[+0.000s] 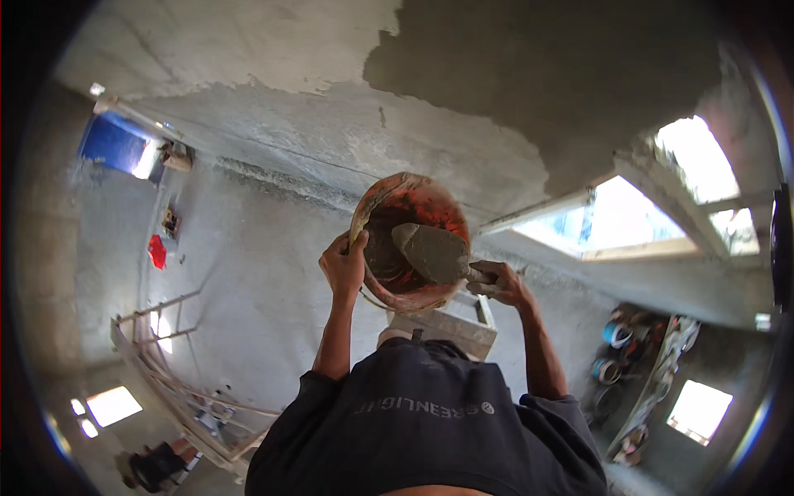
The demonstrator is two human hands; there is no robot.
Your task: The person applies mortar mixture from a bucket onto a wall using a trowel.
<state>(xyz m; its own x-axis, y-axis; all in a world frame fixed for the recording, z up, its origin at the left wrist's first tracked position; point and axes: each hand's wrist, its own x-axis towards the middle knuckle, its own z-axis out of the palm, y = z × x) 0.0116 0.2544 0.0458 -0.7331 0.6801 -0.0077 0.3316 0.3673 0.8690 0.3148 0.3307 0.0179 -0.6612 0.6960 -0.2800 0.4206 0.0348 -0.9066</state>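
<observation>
My left hand point(342, 266) grips the left rim of a worn orange bucket point(401, 293), which is smeared with dried and wet grey mortar. My right hand point(499, 283) is closed on the handle of a trowel point(430, 251). The trowel's blade, coated in grey mortar, lies over the bucket's opening at its right side. The bucket's bottom is partly hidden behind the blade.
A wall point(223, 50) with a darker wet patch point(529, 66) rises ahead, beside window openings point(628, 219) at right. A boxy stand point(442, 326) is below me. A railing point(178, 384) stands at lower left, buckets point(612, 335) at right, a blue panel point(116, 140) at far left.
</observation>
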